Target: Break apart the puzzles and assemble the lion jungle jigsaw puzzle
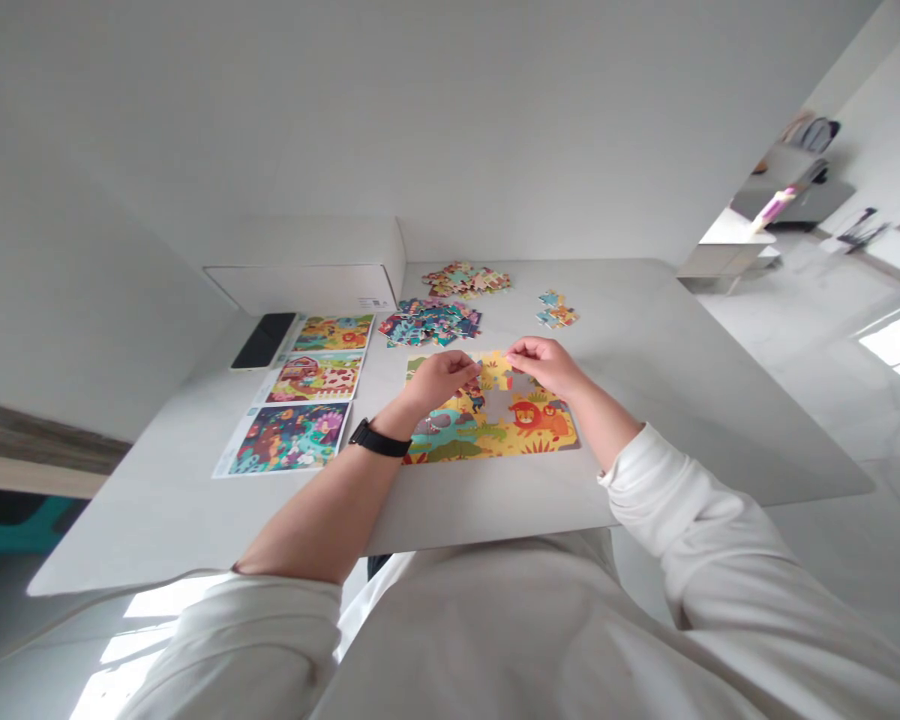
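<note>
A partly assembled jigsaw puzzle (487, 436) with lions, a crocodile and a yellow ground lies in front of me; bare grey table shows through a gap in its middle. Over its upper left part is my left hand (447, 374), fingers pinched together, with a black watch on the wrist. My right hand (546, 362) is at the puzzle's upper right edge, thumb and forefinger closed at a yellow spot. Whatever is between the fingers of either hand is too small to make out.
Loose puzzle pieces lie in a dark multicoloured pile (436, 322), a lighter pile (465, 279) behind it and a small group (556, 310) at right. Printed picture sheets (291, 438), a phone (264, 341) and a white box (300, 288) occupy the table's left side.
</note>
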Action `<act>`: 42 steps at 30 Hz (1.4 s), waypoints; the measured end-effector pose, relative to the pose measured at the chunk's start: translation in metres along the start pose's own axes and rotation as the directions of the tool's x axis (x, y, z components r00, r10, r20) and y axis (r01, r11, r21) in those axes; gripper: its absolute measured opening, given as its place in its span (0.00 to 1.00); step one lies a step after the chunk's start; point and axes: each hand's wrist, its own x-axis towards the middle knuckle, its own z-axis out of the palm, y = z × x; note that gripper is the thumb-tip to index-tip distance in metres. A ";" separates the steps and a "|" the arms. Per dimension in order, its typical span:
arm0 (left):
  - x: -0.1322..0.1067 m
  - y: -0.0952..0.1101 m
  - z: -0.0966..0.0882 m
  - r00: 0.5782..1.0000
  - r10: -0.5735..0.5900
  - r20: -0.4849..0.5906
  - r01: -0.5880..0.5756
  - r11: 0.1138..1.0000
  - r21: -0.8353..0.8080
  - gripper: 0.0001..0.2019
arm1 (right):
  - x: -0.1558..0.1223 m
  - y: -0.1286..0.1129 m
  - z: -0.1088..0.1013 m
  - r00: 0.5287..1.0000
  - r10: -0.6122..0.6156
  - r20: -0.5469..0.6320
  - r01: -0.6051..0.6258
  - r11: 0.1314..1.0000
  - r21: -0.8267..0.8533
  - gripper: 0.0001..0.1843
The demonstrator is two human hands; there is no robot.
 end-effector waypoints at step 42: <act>-0.013 0.011 -0.002 0.990 0.118 0.080 -0.142 0.826 0.546 0.11 | -0.007 -0.005 0.003 0.945 0.265 0.190 -0.163 0.889 -0.429 0.06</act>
